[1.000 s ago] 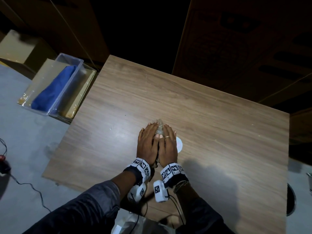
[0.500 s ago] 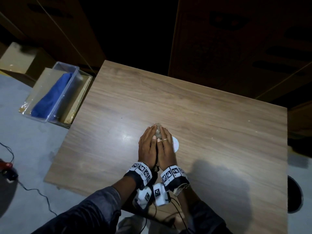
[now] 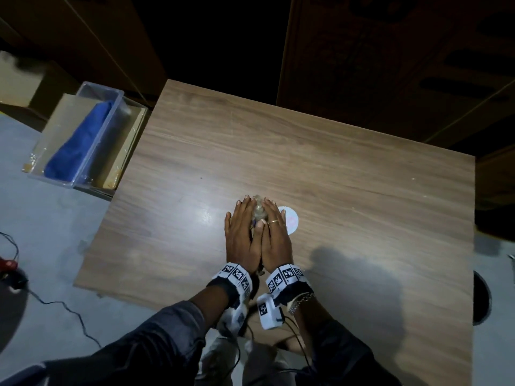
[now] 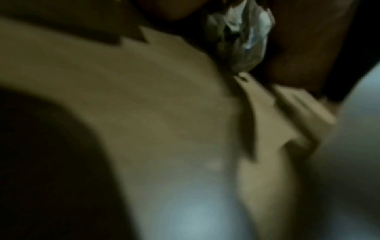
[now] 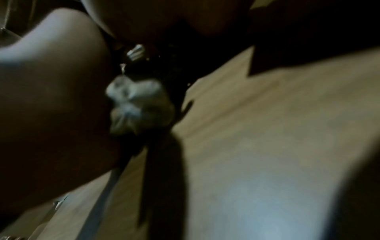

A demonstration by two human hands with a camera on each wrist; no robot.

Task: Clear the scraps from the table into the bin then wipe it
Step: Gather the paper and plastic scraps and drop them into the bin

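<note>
So both hands have closed in tighter over the last second. The left hand (image 3: 242, 235) and right hand (image 3: 274, 236) sit palm to palm just below the middle of the head view, fingers straight and pressed together, with a crumpled wad of pale greyish plastic and paper scraps (image 3: 258, 211) sandwiched between them. A second ago more of that wad was poking out past the fingertips; now only a small bit shows at the top. From the left wrist view you can see the crinkly scraps (image 4: 244, 37) wedged between the two palms at the top of the frame, and the right wrist view shows the same bundle (image 5: 139, 105) left of centre, though it's pretty blurry.

The hands look to be at or just above the brown wood-grain table (image 3: 348, 168); I can't tell if they've lifted off yet. A small round white sticker-like disc (image 3: 291, 220) lies just right of the right hand, still on the table.

My read: gathering is done, carry comes next. The clear plastic bin (image 3: 83, 129) with a blue cloth (image 3: 80, 143) in it sits off the table's left edge, upper left of the frame. A loose squeeze could shed bits on the way. Wiping hasn't started.
</note>
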